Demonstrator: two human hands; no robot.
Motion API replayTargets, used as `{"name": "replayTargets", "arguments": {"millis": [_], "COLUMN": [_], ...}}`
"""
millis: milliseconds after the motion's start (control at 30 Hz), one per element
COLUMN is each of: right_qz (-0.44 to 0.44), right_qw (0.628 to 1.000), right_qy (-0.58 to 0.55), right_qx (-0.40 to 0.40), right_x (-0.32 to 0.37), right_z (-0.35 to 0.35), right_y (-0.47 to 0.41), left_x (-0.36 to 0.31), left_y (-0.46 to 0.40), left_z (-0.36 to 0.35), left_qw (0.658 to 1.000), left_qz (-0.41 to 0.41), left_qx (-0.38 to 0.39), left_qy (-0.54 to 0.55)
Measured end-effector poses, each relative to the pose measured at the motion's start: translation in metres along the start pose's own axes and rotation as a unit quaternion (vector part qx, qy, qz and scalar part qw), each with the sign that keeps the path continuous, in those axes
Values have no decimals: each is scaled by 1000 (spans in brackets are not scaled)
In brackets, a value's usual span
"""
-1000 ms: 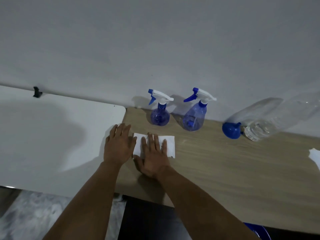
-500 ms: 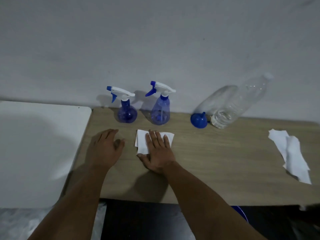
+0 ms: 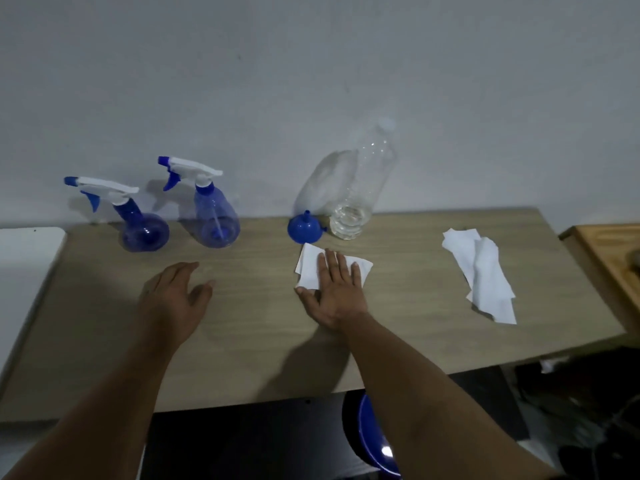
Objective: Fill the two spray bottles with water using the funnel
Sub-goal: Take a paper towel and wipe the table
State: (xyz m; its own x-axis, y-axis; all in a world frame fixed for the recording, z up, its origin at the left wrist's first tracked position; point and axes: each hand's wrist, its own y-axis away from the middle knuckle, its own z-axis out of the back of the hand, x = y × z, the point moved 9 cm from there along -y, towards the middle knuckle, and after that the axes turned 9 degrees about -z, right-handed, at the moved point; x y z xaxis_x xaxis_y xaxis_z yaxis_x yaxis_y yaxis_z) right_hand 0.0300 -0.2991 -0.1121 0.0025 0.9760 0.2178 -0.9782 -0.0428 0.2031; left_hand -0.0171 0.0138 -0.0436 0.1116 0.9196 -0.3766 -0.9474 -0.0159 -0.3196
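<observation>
Right hand flat with fingers spread, pressing a white tissue onto the table, left hand loosely open, holding nothing, resting near the spray bottles

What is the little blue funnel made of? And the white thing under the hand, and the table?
The funnel looks like smooth blue plastic, one solid colour. The white sheet under the right hand is probably thin paper, like a tissue: it lies flat with soft folds. The table looks like wood, though the pale, even grain may be a printed surface.
</observation>
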Motion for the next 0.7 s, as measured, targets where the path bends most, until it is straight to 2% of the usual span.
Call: {"name": "replayTargets", "arguments": {"millis": [233,400,567,700], "right_qz": [-124,-221,-290,-237], "right_qw": [992,974,954,970], "right_qy": [-27,-43,-70,-43], "right_qx": [-9,-11,-14,9], "right_x": [-140,-181,-135,-41], "right_z": [34,30,7,-17], "right_y": [7,57,100,105], "left_x": [-48,-58,-40,1], "left_y": [-3,7,24,47], "left_z": [-13,-9,19,53], "left_qw": [1000,1000,998,998], "left_qz": [-13,20,52,63], "left_qx": [-12,16,32,-4], "left_qy": [-12,-3,-13,-1]}}
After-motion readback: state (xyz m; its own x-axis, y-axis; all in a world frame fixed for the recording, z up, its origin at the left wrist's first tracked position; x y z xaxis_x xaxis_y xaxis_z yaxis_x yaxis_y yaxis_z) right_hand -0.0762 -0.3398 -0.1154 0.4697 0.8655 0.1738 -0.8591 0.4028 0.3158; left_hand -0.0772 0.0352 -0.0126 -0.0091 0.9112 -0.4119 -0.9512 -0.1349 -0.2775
